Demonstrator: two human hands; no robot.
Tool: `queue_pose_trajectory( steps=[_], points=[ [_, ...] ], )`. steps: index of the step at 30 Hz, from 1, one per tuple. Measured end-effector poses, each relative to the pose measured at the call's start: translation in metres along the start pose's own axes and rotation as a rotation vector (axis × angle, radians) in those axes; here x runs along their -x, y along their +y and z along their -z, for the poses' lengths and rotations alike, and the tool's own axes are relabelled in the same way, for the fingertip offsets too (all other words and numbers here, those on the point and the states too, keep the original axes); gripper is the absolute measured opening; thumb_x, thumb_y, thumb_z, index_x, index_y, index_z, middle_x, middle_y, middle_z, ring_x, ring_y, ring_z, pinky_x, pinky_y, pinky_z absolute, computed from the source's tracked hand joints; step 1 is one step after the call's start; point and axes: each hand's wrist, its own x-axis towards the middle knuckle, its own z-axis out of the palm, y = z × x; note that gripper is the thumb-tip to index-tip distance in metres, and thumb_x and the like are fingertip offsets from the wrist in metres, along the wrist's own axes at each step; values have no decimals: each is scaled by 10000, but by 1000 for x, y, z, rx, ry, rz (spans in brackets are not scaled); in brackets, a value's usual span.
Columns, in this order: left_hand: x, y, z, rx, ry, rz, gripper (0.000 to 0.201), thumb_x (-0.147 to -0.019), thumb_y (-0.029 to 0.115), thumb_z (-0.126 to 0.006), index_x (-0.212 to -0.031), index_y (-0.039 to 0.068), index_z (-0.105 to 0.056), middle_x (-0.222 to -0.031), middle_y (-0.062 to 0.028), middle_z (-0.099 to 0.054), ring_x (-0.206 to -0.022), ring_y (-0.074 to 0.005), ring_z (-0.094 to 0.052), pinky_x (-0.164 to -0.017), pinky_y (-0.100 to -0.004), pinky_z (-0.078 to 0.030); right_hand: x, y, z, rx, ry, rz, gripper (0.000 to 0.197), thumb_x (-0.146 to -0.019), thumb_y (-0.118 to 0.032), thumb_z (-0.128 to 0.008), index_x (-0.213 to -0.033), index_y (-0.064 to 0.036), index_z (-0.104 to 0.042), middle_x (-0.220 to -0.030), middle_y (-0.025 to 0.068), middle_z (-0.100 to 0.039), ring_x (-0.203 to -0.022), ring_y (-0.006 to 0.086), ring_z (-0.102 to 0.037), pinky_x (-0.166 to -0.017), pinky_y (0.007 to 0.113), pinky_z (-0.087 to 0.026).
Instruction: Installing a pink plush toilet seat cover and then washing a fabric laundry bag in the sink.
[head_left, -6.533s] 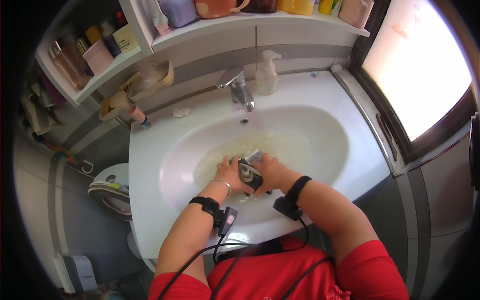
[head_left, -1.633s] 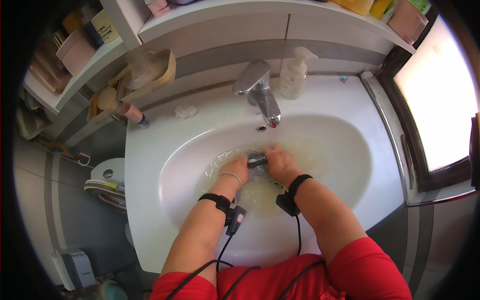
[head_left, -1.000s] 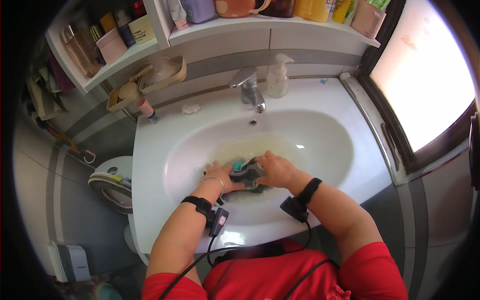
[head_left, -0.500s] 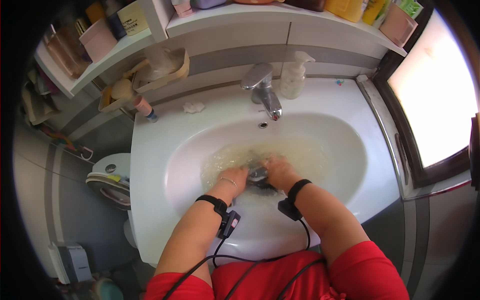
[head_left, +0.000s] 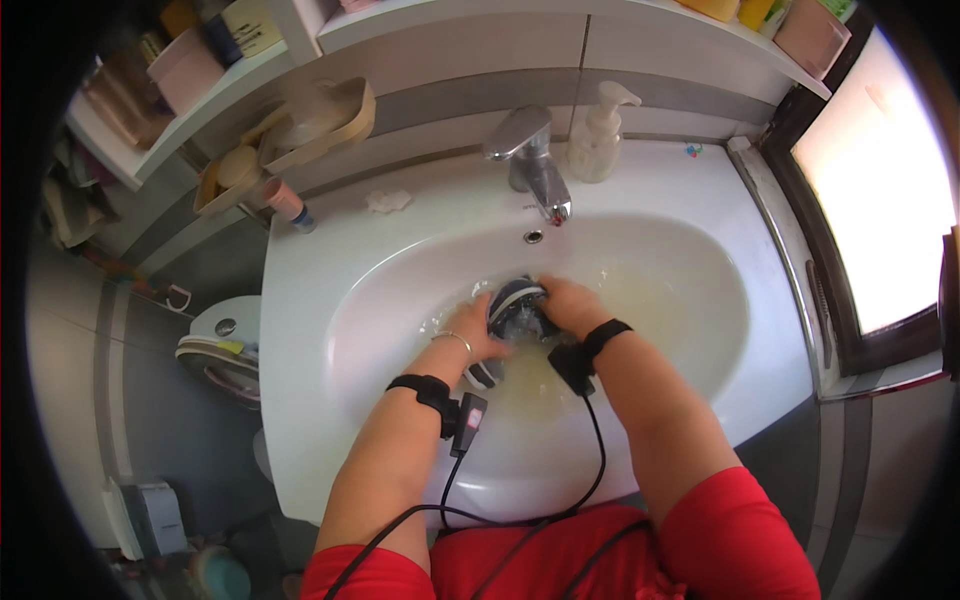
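A wet, dark blue, shoe-like thing with pale bands (head_left: 522, 312) is held in the cloudy water of the white sink (head_left: 365, 300). My left hand (head_left: 474, 326) grips its left side, wearing a thin bracelet at the wrist. My right hand (head_left: 571, 304) is closed on its upper right edge. Just below my left hand, a smaller grey part with a pale stripe (head_left: 485, 374) shows at the water; whether it joins the dark thing, I cannot tell. My fingertips are partly hidden behind the thing.
Behind the sink stand a chrome faucet (head_left: 540, 165) and a clear pump bottle (head_left: 597, 135). A pink tube (head_left: 288, 204) and crumpled white tissue (head_left: 388, 201) lie on the left rim. Cables (head_left: 545, 520) hang from my wrist straps. A window (head_left: 870, 200) is at the right.
The dark thing has come up higher in the water and turned, showing more of its pale bands. My hands have shifted slightly away from me. The view has tilted a little.
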Motion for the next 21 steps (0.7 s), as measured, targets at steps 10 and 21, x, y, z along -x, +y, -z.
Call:
queue_pose_trajectory(
  steps=[10, 21],
  points=[
    [59, -15, 40, -289, 18, -3, 380, -591, 144, -669, -948, 51, -580, -975, -192, -562, -922, -350, -538, -841, -355, -447, 68, -31, 94, -45, -493, -138, 422, -790, -370, -569, -1085, -70, -580, -1032, 137, -602, -971, 303, -546, -864, 374, -402],
    [79, -37, 72, 1028, -24, -26, 505, -625, -111, -563, -1076, 78, -438, -976, -82, -522, -838, -172, -532, -666, -287, -466, 77, 15, 105, -45, -208, -283, 368, -739, -14, -466, -1076, -125, -559, -821, 90, -600, -658, 250, -596, -576, 353, -478]
  ],
)
